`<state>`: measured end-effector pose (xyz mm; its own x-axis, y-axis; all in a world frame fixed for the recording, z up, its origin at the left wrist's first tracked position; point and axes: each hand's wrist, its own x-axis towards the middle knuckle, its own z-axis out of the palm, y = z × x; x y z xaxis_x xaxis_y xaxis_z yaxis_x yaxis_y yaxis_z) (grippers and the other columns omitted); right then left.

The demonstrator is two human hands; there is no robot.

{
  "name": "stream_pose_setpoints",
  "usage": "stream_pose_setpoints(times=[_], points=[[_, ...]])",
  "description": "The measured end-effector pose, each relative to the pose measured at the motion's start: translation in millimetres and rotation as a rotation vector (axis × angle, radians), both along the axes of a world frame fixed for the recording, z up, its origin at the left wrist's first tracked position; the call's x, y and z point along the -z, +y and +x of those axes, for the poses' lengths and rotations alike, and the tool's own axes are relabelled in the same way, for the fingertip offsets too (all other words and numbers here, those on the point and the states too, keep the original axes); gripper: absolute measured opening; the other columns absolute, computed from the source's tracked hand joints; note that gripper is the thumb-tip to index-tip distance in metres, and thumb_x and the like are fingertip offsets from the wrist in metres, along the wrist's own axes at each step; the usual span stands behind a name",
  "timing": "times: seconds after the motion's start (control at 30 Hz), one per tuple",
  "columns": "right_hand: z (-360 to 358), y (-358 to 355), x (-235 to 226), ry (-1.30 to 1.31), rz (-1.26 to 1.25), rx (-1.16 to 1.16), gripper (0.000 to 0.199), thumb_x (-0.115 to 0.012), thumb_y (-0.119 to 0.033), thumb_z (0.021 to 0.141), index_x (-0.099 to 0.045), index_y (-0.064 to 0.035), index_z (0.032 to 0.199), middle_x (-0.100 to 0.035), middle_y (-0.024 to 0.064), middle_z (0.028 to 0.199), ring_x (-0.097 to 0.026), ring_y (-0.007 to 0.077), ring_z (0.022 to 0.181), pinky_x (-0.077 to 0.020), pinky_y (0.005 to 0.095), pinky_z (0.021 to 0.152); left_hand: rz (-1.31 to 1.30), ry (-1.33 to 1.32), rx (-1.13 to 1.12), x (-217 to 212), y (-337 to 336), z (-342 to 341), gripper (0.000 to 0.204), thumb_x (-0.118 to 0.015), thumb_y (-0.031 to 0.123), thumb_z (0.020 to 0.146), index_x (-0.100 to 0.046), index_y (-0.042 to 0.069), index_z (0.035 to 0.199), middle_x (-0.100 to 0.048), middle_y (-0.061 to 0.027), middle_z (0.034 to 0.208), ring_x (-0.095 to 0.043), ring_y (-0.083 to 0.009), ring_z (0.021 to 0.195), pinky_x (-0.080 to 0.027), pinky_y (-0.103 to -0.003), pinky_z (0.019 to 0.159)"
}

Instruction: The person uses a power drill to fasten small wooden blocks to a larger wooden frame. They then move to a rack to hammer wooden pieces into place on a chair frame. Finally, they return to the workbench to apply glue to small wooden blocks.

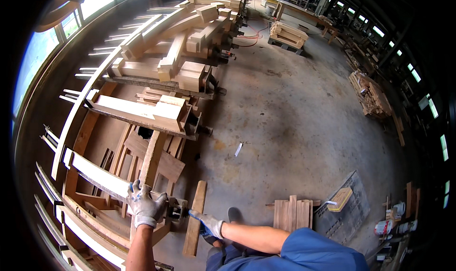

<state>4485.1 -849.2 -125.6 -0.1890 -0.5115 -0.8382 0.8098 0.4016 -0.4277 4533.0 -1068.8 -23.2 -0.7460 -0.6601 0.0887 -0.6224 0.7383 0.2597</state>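
Note:
My left hand (146,207), in a grey-white work glove, curls its fingers over the near end of a pale wooden beam (102,176). That beam lies in a long clamp rack at my left. A dark metal screw clamp (177,208) sits at the beam's end, just right of this hand. My right hand (209,223), gloved in white and blue, is beside the clamp. Its fingers cross a narrow wooden bar (194,240) and look closed on it; the palm side is partly hidden.
More clamped beams (135,107) and stacked posts (175,52) fill the rack ahead. Loose boards (164,164) lie beneath it. At my right are short planks (292,214), a dark grey panel (351,209) with a yellowish block (339,199), and paint cans (384,227). Wood stacks (287,35) stand farther off.

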Motion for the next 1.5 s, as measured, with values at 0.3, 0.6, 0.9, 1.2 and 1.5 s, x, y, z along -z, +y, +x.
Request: stream_pose_setpoints(times=[0.3, 0.6, 0.9, 1.2, 1.5], points=[[16, 8, 66, 1.199, 0.124, -0.628, 0.083, -0.066, -0.053, 0.091, -0.040, -0.0016, 0.151, -0.051, 0.0204, 0.147, -0.054, 0.0379, 0.132, -0.0448, 0.0448, 0.108, 0.001, -0.006, 0.000, 0, -1, 3, 0.047, -0.084, 0.040, 0.070, -0.068, 0.003, 0.094, -0.053, -0.0235, 0.138, -0.042, -0.0422, 0.132, -0.036, -0.053, 0.112], [-33, -6, 120, -0.418, -0.177, 0.322, 0.045, -0.048, -0.048, 0.104, -0.069, -0.0083, 0.111, -0.074, 0.0137, 0.106, -0.071, 0.0314, 0.095, -0.0579, 0.0485, 0.087, -0.011, -0.005, 0.005, -1, -1, 0, 0.046, -0.085, 0.039, 0.070, -0.069, 0.003, 0.093, -0.054, -0.0229, 0.137, -0.043, -0.0416, 0.131, -0.038, -0.051, 0.111], [-54, -31, 104, 0.401, 0.095, 0.217, 0.059, -0.084, -0.042, 0.082, -0.063, -0.0009, 0.120, -0.071, 0.0114, 0.108, -0.068, 0.0197, 0.092, -0.0558, 0.0377, 0.089, -0.009, -0.002, 0.007, -2, 1, -1, 0.045, -0.085, 0.039, 0.070, -0.069, 0.004, 0.094, -0.055, -0.0222, 0.135, -0.044, -0.0416, 0.131, -0.038, -0.052, 0.112], [16, 20, -18, 1.790, -0.476, -0.568, 0.054, -0.075, -0.023, 0.081, -0.061, -0.0044, 0.130, -0.062, 0.0155, 0.134, -0.058, 0.0323, 0.126, -0.0457, 0.0436, 0.108, -0.031, 0.005, 0.006, 1, 0, 0, 0.046, -0.084, 0.040, 0.070, -0.070, 0.005, 0.096, -0.055, -0.0208, 0.135, -0.044, -0.0405, 0.132, -0.037, -0.052, 0.112], [54, 30, 45, 1.327, -0.416, -0.903, 0.042, -0.060, -0.024, 0.097, -0.063, -0.0065, 0.135, -0.066, 0.0133, 0.133, -0.060, 0.0280, 0.127, -0.0451, 0.0386, 0.110, 0.025, -0.057, -0.020, -1, -3, 0, 0.050, -0.082, 0.042, 0.071, -0.070, 0.003, 0.100, -0.053, -0.0221, 0.140, -0.042, -0.0404, 0.135, -0.034, -0.053, 0.115]])
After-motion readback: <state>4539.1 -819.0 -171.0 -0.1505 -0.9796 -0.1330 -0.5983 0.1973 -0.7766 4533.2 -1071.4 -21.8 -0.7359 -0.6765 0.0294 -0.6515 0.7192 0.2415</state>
